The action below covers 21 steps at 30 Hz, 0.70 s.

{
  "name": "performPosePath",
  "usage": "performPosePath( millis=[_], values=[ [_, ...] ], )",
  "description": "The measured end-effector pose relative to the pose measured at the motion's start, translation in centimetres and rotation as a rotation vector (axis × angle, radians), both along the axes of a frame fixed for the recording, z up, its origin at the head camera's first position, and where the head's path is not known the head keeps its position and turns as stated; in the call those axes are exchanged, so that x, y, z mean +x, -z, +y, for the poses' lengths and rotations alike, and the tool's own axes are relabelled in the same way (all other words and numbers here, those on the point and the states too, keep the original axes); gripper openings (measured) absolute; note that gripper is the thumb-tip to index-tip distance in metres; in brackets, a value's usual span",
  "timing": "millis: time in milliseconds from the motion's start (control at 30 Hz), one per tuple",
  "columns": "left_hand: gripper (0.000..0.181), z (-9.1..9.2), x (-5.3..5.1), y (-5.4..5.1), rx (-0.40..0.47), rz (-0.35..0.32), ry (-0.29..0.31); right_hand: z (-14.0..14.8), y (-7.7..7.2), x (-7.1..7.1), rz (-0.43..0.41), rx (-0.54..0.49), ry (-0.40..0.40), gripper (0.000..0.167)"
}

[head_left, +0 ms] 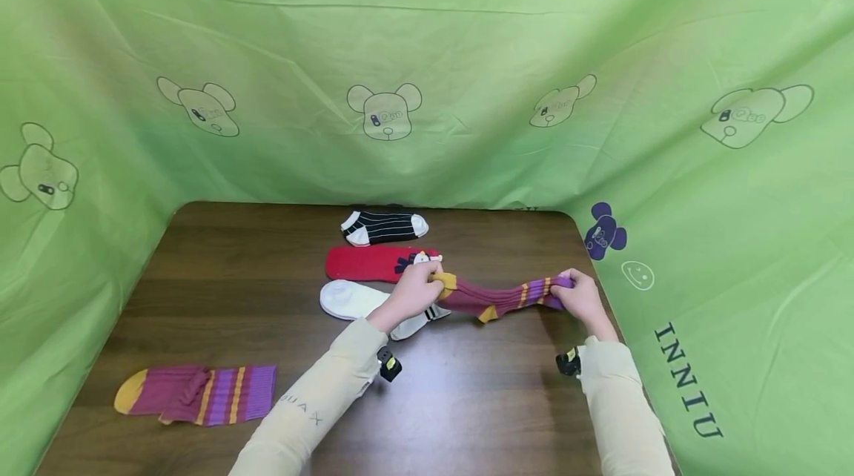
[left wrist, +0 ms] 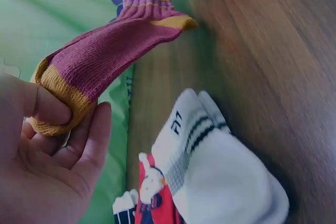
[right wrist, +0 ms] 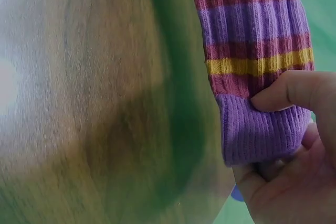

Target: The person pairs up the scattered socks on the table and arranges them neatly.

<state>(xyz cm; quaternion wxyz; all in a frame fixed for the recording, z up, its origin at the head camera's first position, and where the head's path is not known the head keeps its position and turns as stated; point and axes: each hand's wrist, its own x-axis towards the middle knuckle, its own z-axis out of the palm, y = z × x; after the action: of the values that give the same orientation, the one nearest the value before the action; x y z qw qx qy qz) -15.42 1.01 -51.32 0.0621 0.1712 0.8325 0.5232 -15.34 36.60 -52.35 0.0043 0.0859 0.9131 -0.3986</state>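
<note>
A maroon sock (head_left: 477, 296) with yellow toe and heel and purple-and-yellow stripes is stretched in the air between both hands. My left hand (head_left: 415, 287) pinches its yellow toe between thumb and fingers, plain in the left wrist view. The purple ribbed cuff (right wrist: 265, 132) is pinched by my right hand (head_left: 579, 296), thumb on the near side and fingers behind. A matching sock (head_left: 233, 396) lies flat on the table at the front left, its middle bunched up. Below the left hand lie white socks (left wrist: 220, 177) with dark stripes, partly covered by that hand in the head view.
Behind the white socks lie a red sock (head_left: 363, 263) with a cartoon figure and a black striped sock (head_left: 387, 227) with white toe and heel. They form a column on the brown wooden table (head_left: 220, 276). Green curtains (head_left: 467, 38) enclose the table's back and sides.
</note>
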Motion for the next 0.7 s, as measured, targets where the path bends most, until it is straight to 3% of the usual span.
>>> performPosePath(
  millis=[333,700],
  values=[
    [0.015,-2.9,0.4,0.1,-0.009,-0.035,-0.026,-1.5,-0.4,0.0,0.021,-0.027,-0.059,0.013],
    [0.017,-6.6,1.5,0.4,0.013,-0.098,-0.08,-3.6,-0.5,0.2,0.012,-0.083,-0.189,0.011]
  ],
)
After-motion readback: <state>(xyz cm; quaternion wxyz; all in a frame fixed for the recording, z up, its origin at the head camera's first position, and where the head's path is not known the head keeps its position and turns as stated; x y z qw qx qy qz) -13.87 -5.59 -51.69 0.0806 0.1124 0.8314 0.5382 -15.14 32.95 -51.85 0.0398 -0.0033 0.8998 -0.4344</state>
